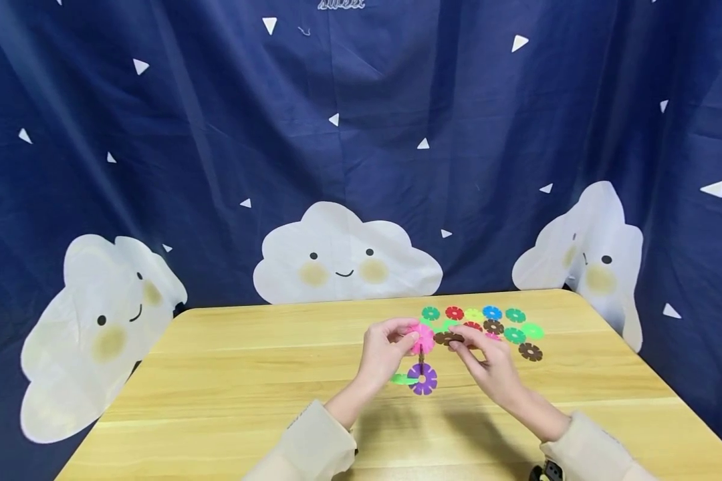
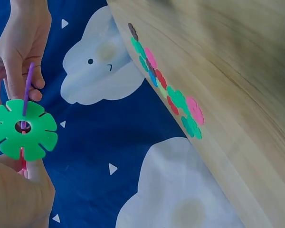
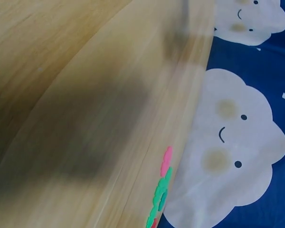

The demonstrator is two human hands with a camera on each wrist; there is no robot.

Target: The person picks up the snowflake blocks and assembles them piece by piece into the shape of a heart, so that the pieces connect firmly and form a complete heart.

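Between thumb and fingers, my left hand (image 1: 380, 354) pinches a pink notched disc (image 1: 424, 339). From it hangs a chain of slotted discs: a brown one seen edge-on, then a purple disc (image 1: 428, 389) with a light green disc (image 1: 400, 379) at its left. My right hand (image 1: 498, 371) pinches a brown disc (image 1: 446, 339), tilted nearly flat, close beside the pink one; whether they touch I cannot tell. In the left wrist view the green disc (image 2: 38, 114) hides much of the joined piece. Neither hand shows in the right wrist view.
Beyond the hands, several loose notched discs lie on the wooden table (image 1: 228, 374), among them a blue one (image 1: 492, 312), a red one (image 1: 454, 312) and a brown one (image 1: 531, 352). A dark blue curtain (image 1: 216, 133) with clouds hangs behind the table.
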